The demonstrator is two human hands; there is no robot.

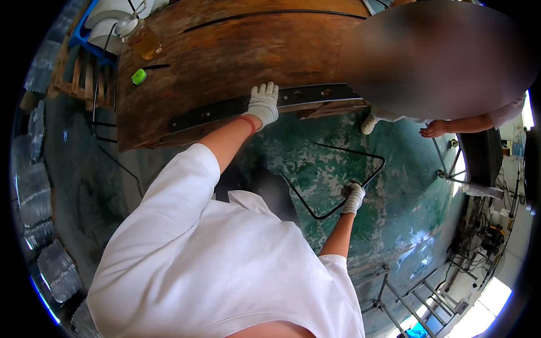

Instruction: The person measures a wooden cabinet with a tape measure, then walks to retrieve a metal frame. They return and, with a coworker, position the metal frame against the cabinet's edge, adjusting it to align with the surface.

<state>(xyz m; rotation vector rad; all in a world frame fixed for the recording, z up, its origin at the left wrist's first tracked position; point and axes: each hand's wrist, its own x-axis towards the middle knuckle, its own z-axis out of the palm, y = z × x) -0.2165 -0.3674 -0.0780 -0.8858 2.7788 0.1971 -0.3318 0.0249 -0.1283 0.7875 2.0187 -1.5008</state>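
Observation:
My left hand (pixel 264 106), in a white work glove with a red band at the wrist, lies flat across a dark metal bar (pixel 301 95) with holes. That bar runs along the near edge of a brown wooden table (pixel 236 50). Off to the right, my right hand (pixel 353 197), also gloved, is closed round a black bent metal rod (pixel 374 176). The rod is shaped like an open frame with two corners, and hangs over the green floor, away from the table.
On the table lie a green tape measure (pixel 138 76), a jug of amber liquid (pixel 142 39) and a long thin rod (pixel 270 12). Another person's hand (pixel 434 129) shows at right. Metal frames (pixel 417 298) stand at lower right; wrapped bundles (pixel 34 194) line the left.

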